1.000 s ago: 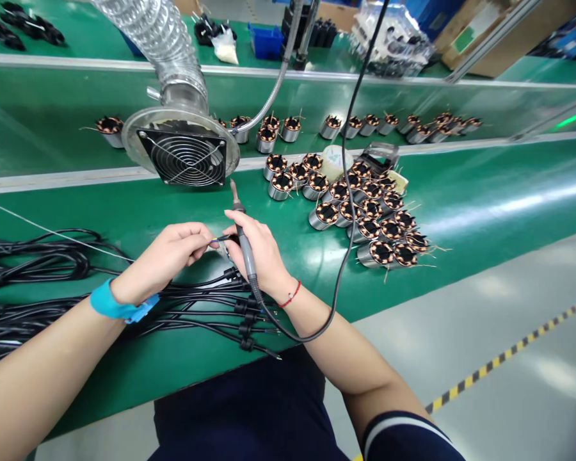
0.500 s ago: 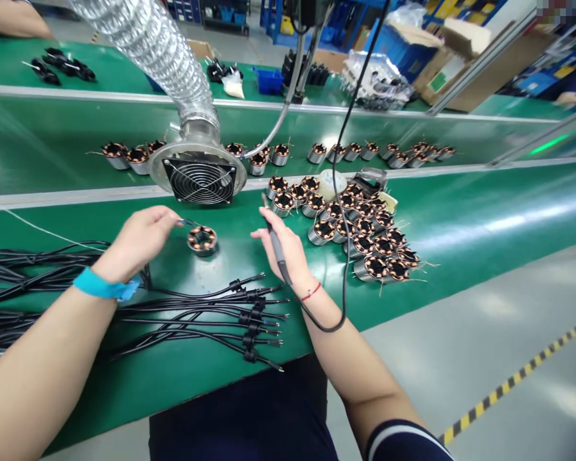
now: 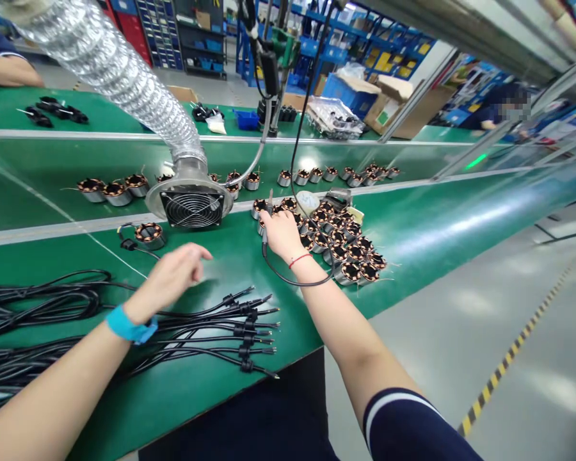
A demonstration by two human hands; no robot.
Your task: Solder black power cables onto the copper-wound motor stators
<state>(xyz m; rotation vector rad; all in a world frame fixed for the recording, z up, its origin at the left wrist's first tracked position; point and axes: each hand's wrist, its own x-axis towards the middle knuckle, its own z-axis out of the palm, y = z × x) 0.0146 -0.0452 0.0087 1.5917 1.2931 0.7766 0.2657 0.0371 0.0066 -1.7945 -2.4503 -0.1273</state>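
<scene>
My right hand [image 3: 282, 235] is closed around a soldering iron [image 3: 265, 238], whose tip points away from me. Its fingertips are at the near-left edge of a cluster of copper-wound motor stators [image 3: 336, 237]; whether they touch one is hidden. Over the bench, my left hand [image 3: 175, 272] hovers with nothing in it, index finger stretched out and the others loosely curled. Beyond it sits a single stator [image 3: 150, 237] with a black cable end and ring-shaped grommet [image 3: 128, 244] beside it. Black cables [image 3: 211, 320] with stripped ends lie below the left hand.
A round fume extractor fan [image 3: 194, 208] on a silver duct [image 3: 139, 83] hangs ahead. More stators [image 3: 118, 192] line the ledge behind it. The iron's cord [image 3: 295, 153] drops from above across the cluster. Another person's arm [image 3: 12, 70] rests at the far left.
The stator near my left hand now sits farther back and left, released. My left hand has drawn away from it. My right hand has moved with the iron to the stator cluster. The view has tilted up.
</scene>
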